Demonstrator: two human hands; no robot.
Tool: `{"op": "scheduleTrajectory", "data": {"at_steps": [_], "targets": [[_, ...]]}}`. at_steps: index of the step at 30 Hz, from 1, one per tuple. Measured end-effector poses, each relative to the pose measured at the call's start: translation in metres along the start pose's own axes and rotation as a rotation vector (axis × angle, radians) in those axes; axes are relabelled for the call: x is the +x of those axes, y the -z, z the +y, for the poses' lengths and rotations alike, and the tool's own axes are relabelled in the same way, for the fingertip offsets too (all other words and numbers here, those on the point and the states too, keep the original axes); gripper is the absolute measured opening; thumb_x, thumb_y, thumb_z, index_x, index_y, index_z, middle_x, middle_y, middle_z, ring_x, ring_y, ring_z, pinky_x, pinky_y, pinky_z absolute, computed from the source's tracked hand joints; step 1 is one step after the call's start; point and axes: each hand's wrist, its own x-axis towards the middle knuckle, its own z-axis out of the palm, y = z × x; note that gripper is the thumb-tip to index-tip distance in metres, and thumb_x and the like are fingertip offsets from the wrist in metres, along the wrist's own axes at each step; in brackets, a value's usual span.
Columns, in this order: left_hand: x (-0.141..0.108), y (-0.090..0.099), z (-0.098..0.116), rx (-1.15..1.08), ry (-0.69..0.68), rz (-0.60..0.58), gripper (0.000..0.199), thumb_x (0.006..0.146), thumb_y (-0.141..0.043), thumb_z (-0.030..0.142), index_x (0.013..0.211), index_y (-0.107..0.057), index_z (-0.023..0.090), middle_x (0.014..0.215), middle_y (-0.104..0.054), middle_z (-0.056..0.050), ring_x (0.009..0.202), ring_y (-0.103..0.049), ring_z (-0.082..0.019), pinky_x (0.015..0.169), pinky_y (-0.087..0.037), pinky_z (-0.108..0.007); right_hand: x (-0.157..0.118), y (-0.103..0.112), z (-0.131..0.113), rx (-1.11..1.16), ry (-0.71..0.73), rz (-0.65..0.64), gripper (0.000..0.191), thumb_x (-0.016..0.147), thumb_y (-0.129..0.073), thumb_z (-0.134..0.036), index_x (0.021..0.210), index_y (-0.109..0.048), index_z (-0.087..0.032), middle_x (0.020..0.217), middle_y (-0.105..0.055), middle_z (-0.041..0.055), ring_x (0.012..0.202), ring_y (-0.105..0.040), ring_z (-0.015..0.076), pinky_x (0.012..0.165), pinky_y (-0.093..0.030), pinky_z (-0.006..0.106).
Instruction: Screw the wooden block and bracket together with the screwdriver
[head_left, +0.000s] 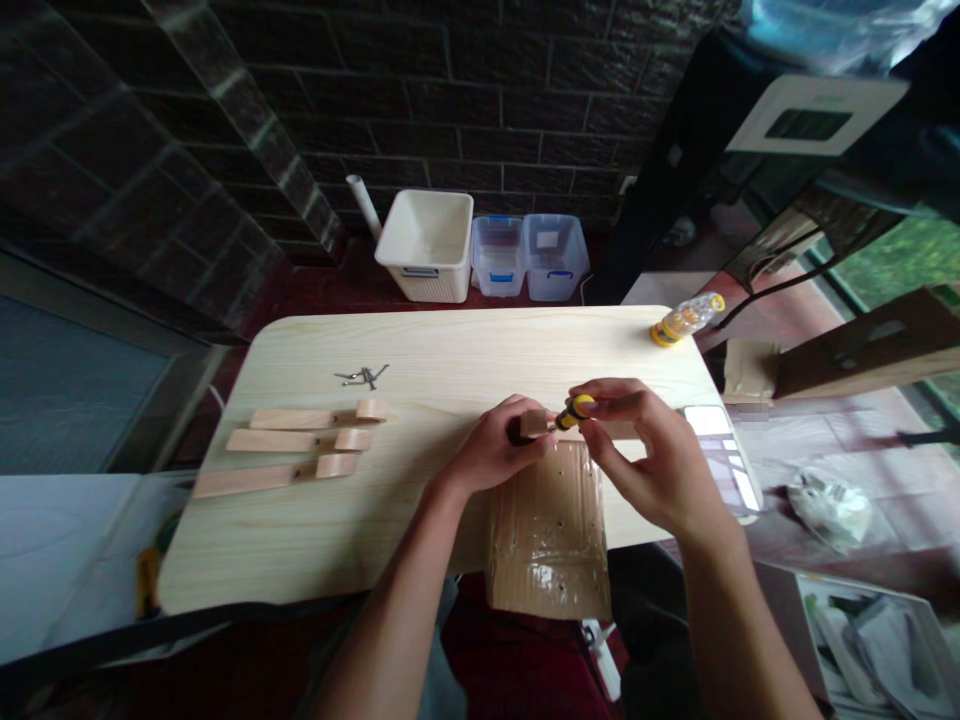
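Note:
My left hand (491, 445) is closed around a small wooden block (534, 424) whose pale wooden strip (622, 431) reaches out to the right behind my other hand. Between the fingertips of my right hand (652, 460) is a short yellow and black screwdriver (576, 410). Its tip meets the wood beside my left fingers; whether a screw sits there is too small to tell. Below both hands lies a taped cardboard piece (551, 540) with small holes, jutting past the table's front edge. To the left rest three wooden strips with curved blocks (298, 440), near several loose screws (365, 376).
A clear bottle-shaped container with yellow ends (686, 320) stands at the pale table's (465, 350) far right corner. A phone-like glossy panel (720, 460) lies at the right edge. Beyond the table are a cream bin (427, 245) and two clear plastic boxes (555, 255).

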Motion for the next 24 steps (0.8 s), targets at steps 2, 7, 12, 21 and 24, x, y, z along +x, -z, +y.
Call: {"op": "scheduleTrajectory", "data": {"at_steps": [2, 7, 12, 21, 24], "targets": [[-0.0002, 0.0002, -0.0005, -0.002, -0.007, -0.001, 0.023, 0.095, -0.072, 0.041, 0.107, -0.072, 0.021, 0.115, -0.073, -0.009, 0.109, -0.069, -0.026, 0.098, -0.055, -0.042, -0.0006, 0.0002, -0.0005, 0.005, -0.007, 0.003, 0.021, 0.1, -0.067, -0.013, 0.116, -0.065, -0.027, 0.122, -0.075, 0.0084, 0.115, -0.076, 0.0234, 0.096, -0.065, 0.044], [-0.0003, 0.0002, -0.0009, -0.007, -0.013, 0.005, 0.022, 0.094, -0.072, 0.04, 0.106, -0.072, 0.022, 0.115, -0.073, -0.008, 0.109, -0.069, -0.026, 0.099, -0.055, -0.042, -0.0015, 0.0004, -0.0039, 0.031, -0.037, -0.01, 0.02, 0.099, -0.069, -0.013, 0.114, -0.066, -0.027, 0.131, -0.075, 0.0087, 0.125, -0.074, 0.0257, 0.103, -0.063, 0.046], [0.0002, -0.0004, 0.0015, 0.003, 0.005, 0.017, 0.02, 0.093, -0.072, 0.038, 0.105, -0.071, 0.022, 0.113, -0.073, -0.008, 0.106, -0.069, -0.026, 0.096, -0.056, -0.042, -0.0009, -0.0003, -0.0031, 0.029, -0.036, -0.021, 0.021, 0.101, -0.067, -0.013, 0.116, -0.066, -0.028, 0.125, -0.076, 0.0073, 0.121, -0.076, 0.024, 0.098, -0.065, 0.043], [-0.0001, 0.0003, 0.0008, 0.005, -0.003, 0.006, 0.02, 0.094, -0.071, 0.038, 0.104, -0.071, 0.022, 0.111, -0.073, -0.008, 0.104, -0.069, -0.025, 0.094, -0.056, -0.041, 0.0007, -0.0026, -0.0029, 0.018, -0.02, 0.004, 0.02, 0.101, -0.068, -0.014, 0.116, -0.066, -0.027, 0.122, -0.075, 0.0078, 0.118, -0.076, 0.0229, 0.096, -0.065, 0.043], [0.0, 0.0002, -0.0009, 0.009, -0.012, 0.007, 0.021, 0.094, -0.071, 0.039, 0.106, -0.072, 0.022, 0.113, -0.073, -0.008, 0.107, -0.069, -0.025, 0.096, -0.056, -0.041, -0.0002, -0.0012, -0.0036, 0.016, -0.03, -0.007, 0.021, 0.1, -0.068, -0.014, 0.117, -0.066, -0.027, 0.128, -0.075, 0.0091, 0.122, -0.075, 0.025, 0.099, -0.065, 0.045]]}}
